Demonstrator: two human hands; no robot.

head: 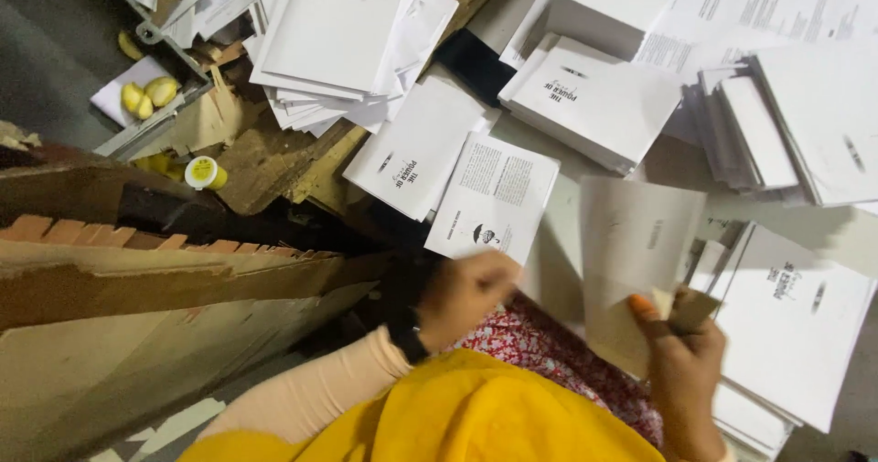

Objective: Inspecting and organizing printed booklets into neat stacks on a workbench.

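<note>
My left hand (466, 293) is curled at the lower edge of a white printed booklet (494, 197) that lies on the table; it is blurred, and I cannot tell whether it grips the booklet. My right hand (681, 357) pinches a blurred white sheet (636, 252) near its lower edge, together with a small brown piece (692, 309) between thumb and fingers. A black watch (413, 343) sits on my left wrist. A yellow cloth (476, 416) and a red patterned fabric (549, 352) cover my lap.
Stacks of white booklets lie all around: top centre (334, 37), upper right (594, 96), far right (805, 123) and lower right (791, 316). Brown cardboard (137, 316) fills the left. A yellow-capped small bottle (203, 172) and yellow fruit pieces (151, 94) lie at the upper left.
</note>
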